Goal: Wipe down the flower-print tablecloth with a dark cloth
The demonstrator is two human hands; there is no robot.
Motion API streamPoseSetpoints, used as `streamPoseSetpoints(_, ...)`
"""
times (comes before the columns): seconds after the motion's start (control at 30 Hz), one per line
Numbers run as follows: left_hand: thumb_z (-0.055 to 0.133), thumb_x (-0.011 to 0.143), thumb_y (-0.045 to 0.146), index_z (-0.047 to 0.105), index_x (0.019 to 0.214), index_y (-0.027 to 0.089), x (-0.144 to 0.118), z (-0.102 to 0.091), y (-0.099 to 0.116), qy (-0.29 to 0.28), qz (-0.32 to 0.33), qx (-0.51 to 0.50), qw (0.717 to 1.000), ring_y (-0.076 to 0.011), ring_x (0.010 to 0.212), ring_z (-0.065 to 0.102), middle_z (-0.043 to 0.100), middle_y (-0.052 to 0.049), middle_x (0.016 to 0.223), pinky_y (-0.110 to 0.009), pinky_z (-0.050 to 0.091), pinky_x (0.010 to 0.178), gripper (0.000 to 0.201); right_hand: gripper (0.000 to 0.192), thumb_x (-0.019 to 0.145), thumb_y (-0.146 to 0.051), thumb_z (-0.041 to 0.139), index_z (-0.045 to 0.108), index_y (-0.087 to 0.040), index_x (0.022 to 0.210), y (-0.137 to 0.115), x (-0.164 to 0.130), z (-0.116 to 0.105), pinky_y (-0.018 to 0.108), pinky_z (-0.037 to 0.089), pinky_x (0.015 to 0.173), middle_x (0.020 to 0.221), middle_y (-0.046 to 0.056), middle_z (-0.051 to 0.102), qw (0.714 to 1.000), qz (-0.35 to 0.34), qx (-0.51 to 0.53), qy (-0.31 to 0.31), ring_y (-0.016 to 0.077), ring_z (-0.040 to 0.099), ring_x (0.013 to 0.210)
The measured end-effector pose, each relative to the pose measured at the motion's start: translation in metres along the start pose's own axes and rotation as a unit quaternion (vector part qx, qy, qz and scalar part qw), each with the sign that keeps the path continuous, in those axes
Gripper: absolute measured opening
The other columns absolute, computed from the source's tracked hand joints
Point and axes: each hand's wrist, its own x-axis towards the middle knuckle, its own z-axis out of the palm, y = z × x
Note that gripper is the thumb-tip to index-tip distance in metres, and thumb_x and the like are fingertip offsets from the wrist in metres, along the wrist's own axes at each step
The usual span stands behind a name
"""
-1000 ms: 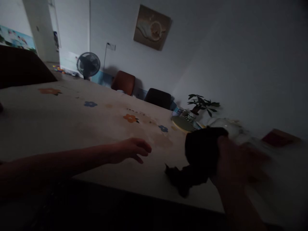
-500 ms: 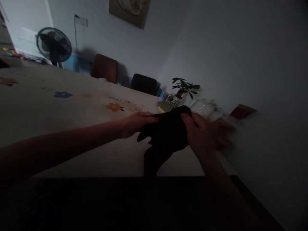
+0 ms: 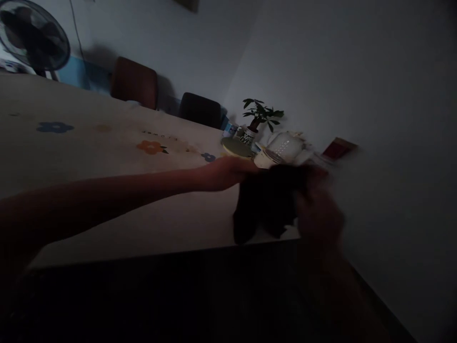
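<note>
A limp black cloth (image 3: 267, 200) hangs between my two hands over the near right part of the table. Its exact kind is lost in the dim light. My left hand (image 3: 226, 172) pinches its upper left edge, with the fingers partly hidden behind the fabric. On the other side my right hand (image 3: 319, 214) is closed on the cloth's right end, smeared by motion. The lower folds droop close to the table's front edge.
The pale table (image 3: 185, 219) has a flower-print cover. At its far right stand a potted plant (image 3: 255, 124), a green round lid (image 3: 237, 147) and a whitish domed container (image 3: 285, 145) near the wall. Behind it are a brown chair (image 3: 134, 83), a dark chair (image 3: 200, 109) and a fan (image 3: 34, 35).
Both hands have moved right with the black cloth, and its hanging shape has changed. The right hand has become more blurred. My view has shifted, so the fan and chairs sit farther left.
</note>
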Motion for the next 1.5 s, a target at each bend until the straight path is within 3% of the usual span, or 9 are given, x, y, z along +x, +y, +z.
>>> streamPoseSetpoints(0.2,0.054,0.075,0.005,0.071,0.105,0.026,-0.087,0.001,-0.024,-0.301,-0.087,0.177,0.933,-0.0258,0.135,0.047,0.060,-0.004,0.136,-0.063,0.009,0.118,0.041,0.022,0.093,-0.036,0.055,0.073,-0.027,0.087,-0.024,-0.097,0.044,0.037,0.058,0.076,0.096,0.007,0.075,0.956,-0.134,0.221,-0.140,0.0236,0.071,0.090)
streamPoseSetpoints(0.37,0.045,0.079,0.005,0.071,0.106,0.023,-0.053,0.014,-0.006,-0.244,-0.093,0.182,0.948,-0.0190,0.123,0.057,0.067,-0.003,0.126,-0.050,0.019,0.121,0.042,0.035,0.097,-0.038,0.042,0.072,-0.022,0.085,-0.025,-0.103,0.048,0.045,0.054,0.091,0.094,0.007,0.075,0.981,0.040,0.189,-0.032,0.0239,0.070,0.092)
streamPoseSetpoints(0.5,0.043,0.093,0.017,0.061,0.127,0.016,-0.016,0.082,-0.019,-0.240,0.079,0.180,0.951,-0.0181,0.133,0.048,0.058,-0.008,0.138,-0.032,0.035,0.115,0.039,0.044,0.096,-0.045,0.035,0.069,-0.018,0.096,-0.023,-0.103,0.053,0.046,0.048,0.098,0.102,0.011,0.072,0.961,0.206,0.175,0.061,0.0240,0.066,0.101)
streamPoseSetpoints(0.63,0.042,0.098,0.037,0.051,0.137,0.014,0.014,0.149,-0.036,-0.252,0.093,0.228,0.936,-0.0251,0.144,0.032,0.046,-0.009,0.150,-0.047,0.032,0.117,0.046,0.048,0.095,-0.048,0.037,0.070,-0.014,0.104,-0.026,-0.114,0.050,0.037,0.048,0.088,0.111,0.015,0.069,0.902,0.371,0.160,0.155,0.0246,0.064,0.102)
streamPoseSetpoints(0.93,0.028,0.100,0.040,0.045,0.142,0.014,0.054,0.180,-0.055,-0.190,0.014,0.257,0.947,-0.0328,0.145,0.028,0.040,-0.015,0.153,-0.064,0.017,0.116,0.053,0.052,0.098,-0.051,0.034,0.066,-0.015,0.116,-0.032,-0.131,0.045,0.040,0.048,0.092,0.124,0.016,0.065,0.896,0.396,0.166,0.113,0.0281,0.061,0.113)
streamPoseSetpoints(1.07,0.037,0.096,0.030,0.032,0.148,0.004,0.050,0.167,-0.053,-0.176,-0.083,0.102,0.976,-0.0270,0.146,0.029,0.036,-0.019,0.154,-0.050,0.015,0.123,0.058,0.058,0.096,-0.055,0.033,0.058,-0.015,0.130,-0.032,-0.109,0.061,0.047,0.044,0.102,0.139,0.018,0.056,0.925,0.310,0.220,0.012,0.0300,0.052,0.128)
streamPoseSetpoints(1.23,0.028,0.089,0.013,0.018,0.153,0.005,0.019,0.097,-0.028,-0.129,-0.180,-0.015,0.975,-0.0185,0.146,0.032,0.032,-0.018,0.157,-0.037,0.032,0.119,0.065,0.074,0.094,-0.063,0.029,0.049,-0.008,0.139,-0.030,-0.082,0.101,0.055,0.033,0.111,0.148,0.025,0.043,0.955,0.201,0.182,-0.123,0.0345,0.036,0.141)
streamPoseSetpoints(1.37,0.036,0.093,0.024,0.034,0.148,0.020,-0.071,0.034,0.008,-0.041,-0.171,-0.132,0.975,-0.0191,0.132,0.050,0.052,-0.011,0.144,-0.036,0.045,0.108,0.055,0.081,0.091,-0.067,0.035,0.050,-0.003,0.137,-0.040,-0.070,0.120,0.063,0.027,0.111,0.143,0.030,0.047,0.970,0.097,0.073,-0.210,0.0418,0.035,0.140)
streamPoseSetpoints(1.5,0.047,0.093,0.035,0.044,0.140,0.038,-0.190,-0.006,0.029,0.105,-0.267,-0.010,0.958,-0.0194,0.119,0.059,0.063,-0.002,0.131,-0.034,0.052,0.098,0.047,0.079,0.093,-0.061,0.040,0.045,-0.002,0.144,-0.081,-0.059,0.114,0.061,0.026,0.115,0.152,0.027,0.038,0.954,-0.038,0.078,-0.288,0.0408,0.029,0.144)
